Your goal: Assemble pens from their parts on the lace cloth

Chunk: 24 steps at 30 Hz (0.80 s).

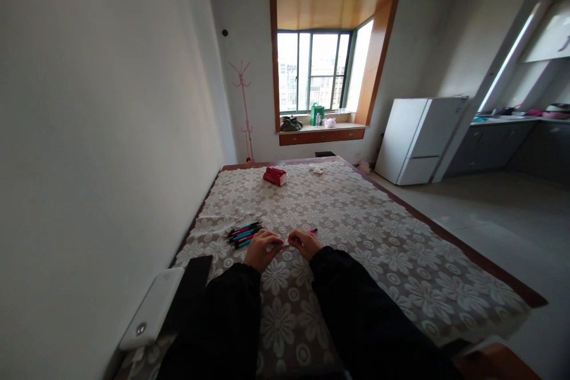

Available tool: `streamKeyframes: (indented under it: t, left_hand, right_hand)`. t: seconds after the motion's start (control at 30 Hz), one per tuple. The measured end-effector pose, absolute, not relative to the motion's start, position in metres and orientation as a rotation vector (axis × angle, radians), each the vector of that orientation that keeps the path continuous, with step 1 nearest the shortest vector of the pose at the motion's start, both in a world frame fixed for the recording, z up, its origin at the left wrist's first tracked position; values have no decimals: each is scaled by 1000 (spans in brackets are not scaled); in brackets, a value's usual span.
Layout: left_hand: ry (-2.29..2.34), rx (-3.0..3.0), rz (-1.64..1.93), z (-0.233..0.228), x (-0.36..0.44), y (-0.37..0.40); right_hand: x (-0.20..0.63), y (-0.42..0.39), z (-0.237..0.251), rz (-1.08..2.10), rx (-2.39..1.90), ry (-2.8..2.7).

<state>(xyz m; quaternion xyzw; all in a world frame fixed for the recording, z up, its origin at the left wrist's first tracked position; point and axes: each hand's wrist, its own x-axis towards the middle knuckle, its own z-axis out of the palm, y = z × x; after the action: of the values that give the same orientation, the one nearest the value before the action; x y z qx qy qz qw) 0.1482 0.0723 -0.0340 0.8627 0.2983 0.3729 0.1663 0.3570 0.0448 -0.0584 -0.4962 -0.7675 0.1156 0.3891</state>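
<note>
My left hand and my right hand are close together just above the table's patterned cloth. Both have thumb and fingers pinched, their tips facing each other across a narrow gap. Something small and pale seems to lie between the fingertips, too small to name. Beside my left hand lies a bundle of red, blue and black pens, partly covered by it. One more pen pokes out beyond my right hand, mostly hidden, and I cannot tell whether the hand touches it.
A red tissue pack and a crumpled white scrap lie toward the far end. At the near left are a white power bank and a dark flat object by the wall. A white fridge stands beyond, to the right.
</note>
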Motion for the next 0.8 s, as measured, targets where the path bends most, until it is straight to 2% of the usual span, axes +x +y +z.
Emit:
streamKeyframes:
  t: [0.27,0.57,0.8]
  left_hand:
    - [832,2463,1026,-35,148,73]
    - [845,2421,1007,-34,148,73]
    - [848,2396,980,-33,148,74]
  right_hand:
    - [355,41,-51,212,-1215,-2056]
    - [355,40,-53,-65,-1089,-2171]
    - [354,39,-52,-112,-1109,-2197]
